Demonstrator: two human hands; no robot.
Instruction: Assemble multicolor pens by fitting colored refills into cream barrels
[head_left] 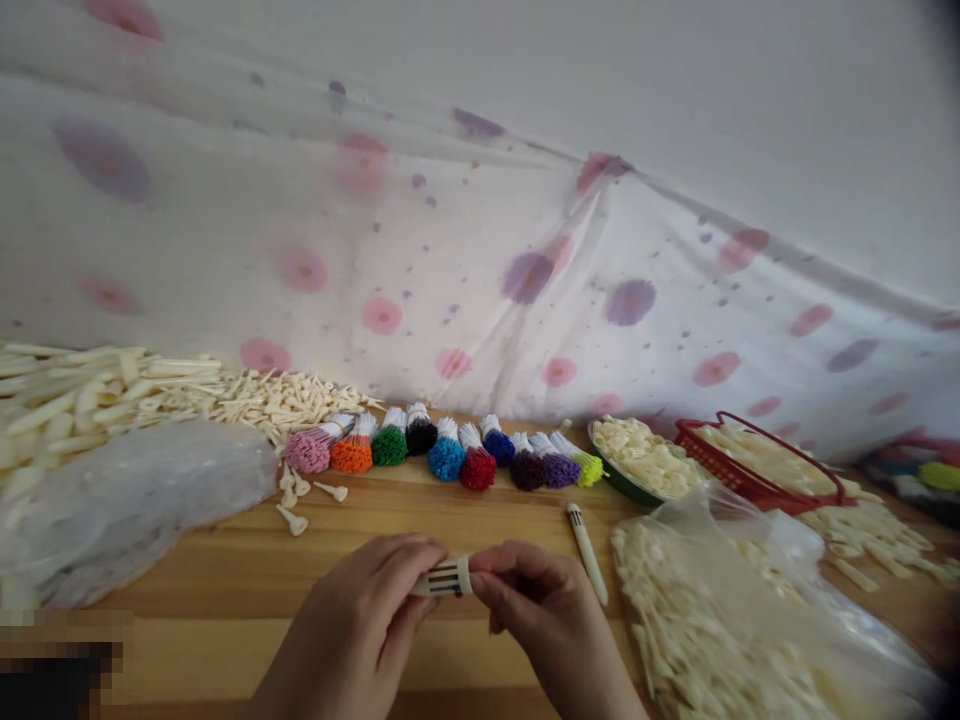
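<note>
A white multicolour pen [444,579] with dark slots along its top section lies level between my two hands, above the front of the table. My left hand [375,600] is closed around its barrel, which the fingers mostly hide. My right hand [536,600] pinches the pen's pale rimmed end between thumb and fingers. Just right of that hand, a second white multicolour pen [587,553] lies on the wooden table [225,580]. Behind the hands runs a row of bundled refills with coloured tips, among them a red bundle [478,460] and a blue bundle [447,452].
Cream plastic parts [82,400] are heaped at the left behind a clear plastic bag [150,490]. On the right are a green-rimmed bowl [637,488], a red basket [720,478] and a bag of cream parts [697,600]. A flowered sheet [450,270] covers the wall.
</note>
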